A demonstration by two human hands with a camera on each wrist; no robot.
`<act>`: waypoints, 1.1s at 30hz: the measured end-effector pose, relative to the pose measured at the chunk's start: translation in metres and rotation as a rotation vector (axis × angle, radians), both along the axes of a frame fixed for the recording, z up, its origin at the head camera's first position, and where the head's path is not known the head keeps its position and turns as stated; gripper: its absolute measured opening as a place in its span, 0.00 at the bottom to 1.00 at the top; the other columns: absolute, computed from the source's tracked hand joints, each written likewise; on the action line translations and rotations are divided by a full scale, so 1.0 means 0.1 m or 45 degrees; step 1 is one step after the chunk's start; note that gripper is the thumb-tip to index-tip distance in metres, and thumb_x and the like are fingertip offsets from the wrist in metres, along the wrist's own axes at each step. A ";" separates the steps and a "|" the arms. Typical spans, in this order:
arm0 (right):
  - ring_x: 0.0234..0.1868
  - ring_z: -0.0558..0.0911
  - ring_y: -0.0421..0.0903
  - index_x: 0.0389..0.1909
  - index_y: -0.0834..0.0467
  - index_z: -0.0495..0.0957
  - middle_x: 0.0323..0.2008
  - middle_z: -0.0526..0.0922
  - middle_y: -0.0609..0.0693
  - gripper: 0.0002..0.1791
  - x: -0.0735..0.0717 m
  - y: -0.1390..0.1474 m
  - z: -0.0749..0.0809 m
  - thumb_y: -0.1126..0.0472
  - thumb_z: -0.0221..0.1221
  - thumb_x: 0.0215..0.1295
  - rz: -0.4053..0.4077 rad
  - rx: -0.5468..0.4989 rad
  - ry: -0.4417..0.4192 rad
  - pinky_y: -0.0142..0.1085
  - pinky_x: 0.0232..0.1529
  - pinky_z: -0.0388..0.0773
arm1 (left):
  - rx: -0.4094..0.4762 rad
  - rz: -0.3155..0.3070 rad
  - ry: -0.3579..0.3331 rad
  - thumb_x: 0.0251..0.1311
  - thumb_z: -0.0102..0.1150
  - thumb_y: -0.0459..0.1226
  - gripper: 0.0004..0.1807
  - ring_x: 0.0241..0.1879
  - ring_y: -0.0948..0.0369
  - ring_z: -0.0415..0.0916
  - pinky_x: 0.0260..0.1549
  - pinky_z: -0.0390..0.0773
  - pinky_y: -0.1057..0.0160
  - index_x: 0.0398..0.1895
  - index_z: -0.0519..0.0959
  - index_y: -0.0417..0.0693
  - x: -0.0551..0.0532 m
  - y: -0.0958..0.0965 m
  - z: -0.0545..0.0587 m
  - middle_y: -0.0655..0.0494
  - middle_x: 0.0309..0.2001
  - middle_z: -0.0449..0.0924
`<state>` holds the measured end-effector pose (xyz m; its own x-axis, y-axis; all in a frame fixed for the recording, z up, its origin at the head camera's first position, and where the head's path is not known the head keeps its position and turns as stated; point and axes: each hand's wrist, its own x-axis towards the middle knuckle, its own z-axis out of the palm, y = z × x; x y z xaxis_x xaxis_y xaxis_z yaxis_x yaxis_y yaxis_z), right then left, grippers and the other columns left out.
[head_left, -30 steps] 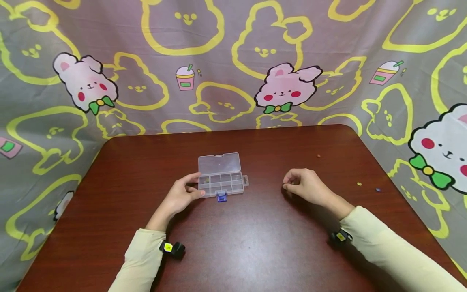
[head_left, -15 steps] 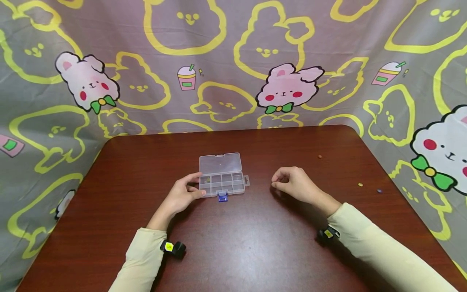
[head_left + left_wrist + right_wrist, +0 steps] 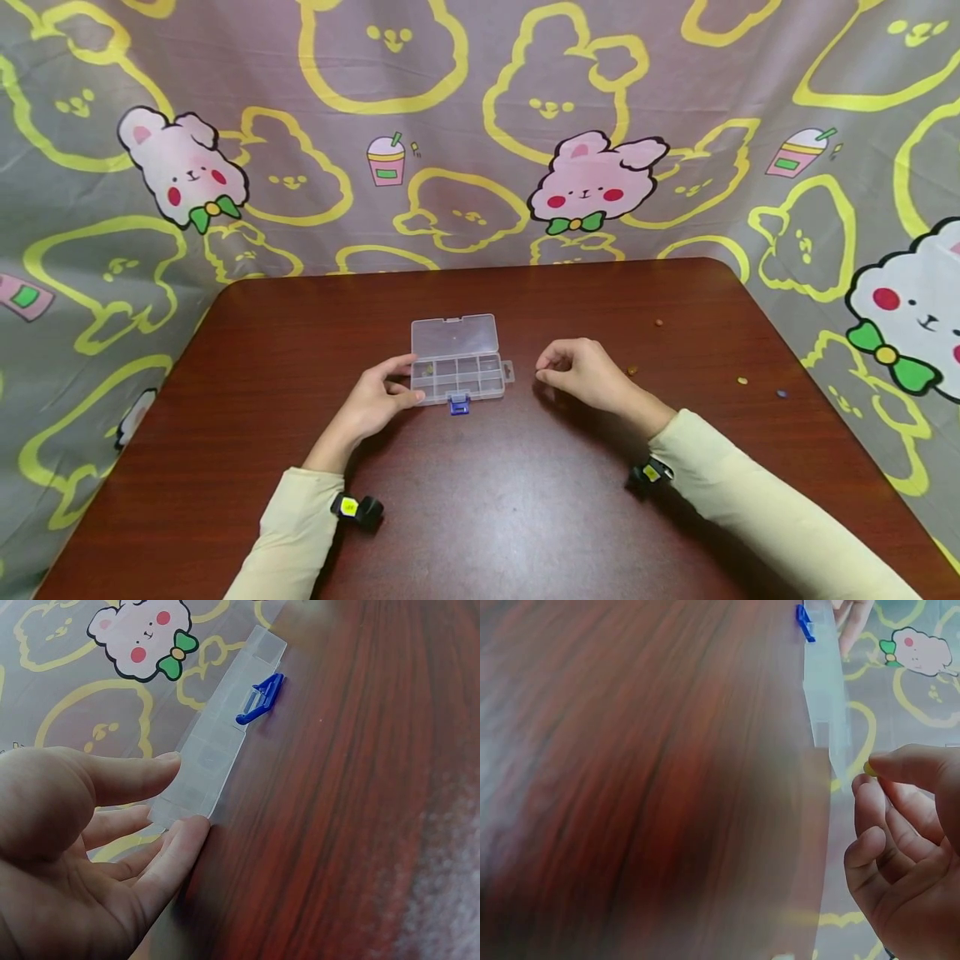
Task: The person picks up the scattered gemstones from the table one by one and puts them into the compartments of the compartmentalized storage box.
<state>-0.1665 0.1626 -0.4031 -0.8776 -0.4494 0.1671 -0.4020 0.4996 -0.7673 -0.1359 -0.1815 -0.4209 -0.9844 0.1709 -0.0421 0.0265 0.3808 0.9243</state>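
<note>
Between right fingers (image 3: 868, 806): pinching yellow bit (image 3: 870, 769) at the tips, likely for control.
Against left fingers (image 3: 178, 856): gripping box (image 3: 214, 742) by its end, probably to keep it steady.
Right of right fingers: loose bits (image 3: 742, 381) on counter (image 3: 480, 500).

Your sleeved left arm (image 3: 288, 529) reaches forward and slightly inward, the left hand (image 3: 375, 398) gripping with thumb (image 3: 139, 778) apart from fingers (image 3: 176, 856). Your sleeved right arm (image 3: 757, 492) slants forward and leftward; the right hand (image 3: 588, 371) pinches between thumb and forefinger, other fingers curled toward the palm.
</note>
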 end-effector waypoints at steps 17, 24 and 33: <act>0.24 0.83 0.52 0.33 0.61 0.84 0.23 0.84 0.51 0.02 -0.08 -0.38 0.04 0.66 0.67 0.62 0.038 -0.037 -0.058 0.35 0.27 0.76 | -0.022 0.010 0.000 0.57 0.69 0.28 0.35 0.38 0.53 0.77 0.33 0.76 0.64 0.69 0.69 0.35 0.01 0.01 0.01 0.32 0.58 0.74; 0.26 0.81 0.44 0.32 0.62 0.84 0.25 0.83 0.44 0.02 -0.10 -0.56 0.01 0.66 0.67 0.60 0.065 -0.030 0.009 0.33 0.29 0.75 | 0.013 0.007 -0.004 0.57 0.68 0.26 0.34 0.36 0.54 0.79 0.32 0.76 0.65 0.68 0.69 0.34 0.01 0.00 0.00 0.31 0.57 0.74; 0.28 0.79 0.40 0.31 0.60 0.86 0.26 0.84 0.44 0.01 -0.11 -0.76 0.00 0.67 0.68 0.58 0.081 -0.012 0.038 0.32 0.31 0.75 | 0.002 0.017 0.000 0.57 0.67 0.25 0.34 0.37 0.53 0.78 0.32 0.76 0.65 0.68 0.69 0.33 0.01 0.01 0.00 0.30 0.57 0.74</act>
